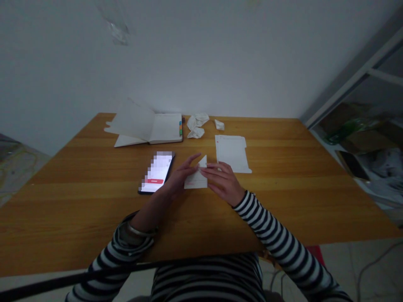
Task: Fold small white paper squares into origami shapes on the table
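Observation:
A small white folded paper [195,181], with a pointed top and a straight lower edge, is between my two hands at the middle of the wooden table. My left hand [179,178] grips its left side, one finger reaching out toward the peak. From the right, my right hand [225,182] has its fingers closed together over the paper's edge near the fold. Fingers partly cover the upper part of the paper. Just left of my left hand lies a phone [156,173] with a lit screen. A loose white notebook sheet [232,154] lies flat beyond my right hand.
An open notebook [165,127] with coloured tabs and a raised page lies at the back left of the table [283,180]. Several crumpled papers [197,123] and a small folded piece [219,124] sit near the wall. A cluttered shelf [362,134] stands at the right.

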`<state>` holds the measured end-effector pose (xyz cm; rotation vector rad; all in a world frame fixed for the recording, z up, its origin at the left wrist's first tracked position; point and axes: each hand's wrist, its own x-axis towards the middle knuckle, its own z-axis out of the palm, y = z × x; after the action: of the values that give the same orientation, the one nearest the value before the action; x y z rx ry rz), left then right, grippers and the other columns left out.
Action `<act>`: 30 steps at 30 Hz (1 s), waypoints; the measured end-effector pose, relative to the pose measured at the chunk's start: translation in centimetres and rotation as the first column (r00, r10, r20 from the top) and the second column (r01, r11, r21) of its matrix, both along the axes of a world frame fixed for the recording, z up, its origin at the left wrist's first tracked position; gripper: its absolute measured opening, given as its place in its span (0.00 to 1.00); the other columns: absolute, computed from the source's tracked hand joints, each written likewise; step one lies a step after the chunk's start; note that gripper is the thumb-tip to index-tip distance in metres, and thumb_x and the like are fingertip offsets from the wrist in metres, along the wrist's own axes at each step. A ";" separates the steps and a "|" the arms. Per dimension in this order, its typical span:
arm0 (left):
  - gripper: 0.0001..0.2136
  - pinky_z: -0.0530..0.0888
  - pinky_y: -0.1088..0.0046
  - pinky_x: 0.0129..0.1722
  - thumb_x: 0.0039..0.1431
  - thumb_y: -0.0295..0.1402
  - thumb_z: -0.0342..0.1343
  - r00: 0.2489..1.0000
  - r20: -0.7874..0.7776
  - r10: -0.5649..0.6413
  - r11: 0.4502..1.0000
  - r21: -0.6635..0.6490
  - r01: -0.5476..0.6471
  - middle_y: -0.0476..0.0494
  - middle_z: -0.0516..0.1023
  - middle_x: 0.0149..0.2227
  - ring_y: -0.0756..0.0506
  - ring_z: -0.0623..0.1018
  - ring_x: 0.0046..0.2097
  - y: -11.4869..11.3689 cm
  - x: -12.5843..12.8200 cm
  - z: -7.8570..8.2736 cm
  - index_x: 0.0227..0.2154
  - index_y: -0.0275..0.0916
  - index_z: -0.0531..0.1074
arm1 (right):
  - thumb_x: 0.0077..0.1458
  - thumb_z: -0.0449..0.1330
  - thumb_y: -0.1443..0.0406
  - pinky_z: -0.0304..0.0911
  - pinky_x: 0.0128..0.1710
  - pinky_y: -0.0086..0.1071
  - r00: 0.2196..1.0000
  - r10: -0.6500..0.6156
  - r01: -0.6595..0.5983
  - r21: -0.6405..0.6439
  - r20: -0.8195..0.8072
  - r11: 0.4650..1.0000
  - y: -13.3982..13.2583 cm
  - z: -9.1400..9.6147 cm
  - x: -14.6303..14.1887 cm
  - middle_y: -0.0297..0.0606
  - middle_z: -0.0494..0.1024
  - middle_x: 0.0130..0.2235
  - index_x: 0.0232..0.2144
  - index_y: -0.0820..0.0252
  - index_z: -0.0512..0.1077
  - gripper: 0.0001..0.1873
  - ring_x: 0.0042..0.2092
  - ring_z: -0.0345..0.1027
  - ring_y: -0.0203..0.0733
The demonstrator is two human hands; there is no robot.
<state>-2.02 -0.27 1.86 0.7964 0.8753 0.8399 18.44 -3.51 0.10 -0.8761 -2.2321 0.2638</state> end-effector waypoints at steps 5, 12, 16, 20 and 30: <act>0.35 0.74 0.71 0.34 0.54 0.35 0.63 0.995 0.003 -0.096 0.995 0.020 0.096 0.44 0.80 0.42 0.44 0.79 0.35 -0.7 0.6 0.4 0.65 0.52 0.58 | 0.60 0.60 0.67 0.67 0.46 0.45 0.981 -0.087 0.103 0.084 -0.176 0.991 0.0 -0.6 0.2 0.40 0.79 0.45 0.47 0.48 0.78 0.14 0.48 0.69 0.47; 0.22 0.75 0.66 0.44 0.64 0.46 0.52 0.981 -0.106 -0.162 0.933 0.309 0.187 0.40 0.79 0.50 0.40 0.78 0.47 -0.6 0.3 -0.1 0.58 0.45 0.69 | 0.61 0.55 0.73 0.71 0.40 0.37 0.911 -0.064 0.077 0.015 -0.407 0.997 -0.2 -0.8 0.1 0.40 0.81 0.38 0.45 0.54 0.79 0.16 0.40 0.75 0.40; 0.28 0.71 0.61 0.54 0.51 0.50 0.65 0.966 -0.226 -0.123 0.738 0.630 0.242 0.37 0.76 0.55 0.36 0.75 0.54 -0.6 0.0 -0.4 0.53 0.42 0.74 | 0.60 0.55 0.74 0.72 0.38 0.37 0.862 -0.175 0.236 0.072 -0.475 0.969 -0.7 -0.3 0.5 0.39 0.82 0.37 0.44 0.53 0.79 0.18 0.38 0.76 0.40; 0.26 0.73 0.62 0.54 0.42 0.38 0.73 0.925 -0.363 0.112 0.590 0.774 0.232 0.39 0.81 0.49 0.38 0.78 0.52 -1.1 0.3 -0.3 0.48 0.43 0.78 | 0.58 0.56 0.76 0.72 0.38 0.39 0.852 -0.174 0.299 0.186 -0.494 0.936 -1.1 0.4 0.9 0.41 0.82 0.37 0.45 0.54 0.79 0.19 0.39 0.76 0.42; 0.07 0.79 0.74 0.37 0.52 0.25 0.63 0.892 -0.233 0.387 0.612 0.788 -0.060 0.48 0.85 0.35 0.46 0.84 0.36 -2.4 1.2 -0.1 0.30 0.44 0.83 | 0.54 0.62 0.72 0.72 0.38 0.38 0.730 -0.176 0.158 -0.088 -0.661 0.984 -1.0 0.7 0.2 0.37 0.83 0.35 0.34 0.52 0.81 0.11 0.37 0.77 0.42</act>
<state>-0.79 -2.62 1.78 1.6837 0.9736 1.3565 18.65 -4.50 0.79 -0.8228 -1.4685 0.4438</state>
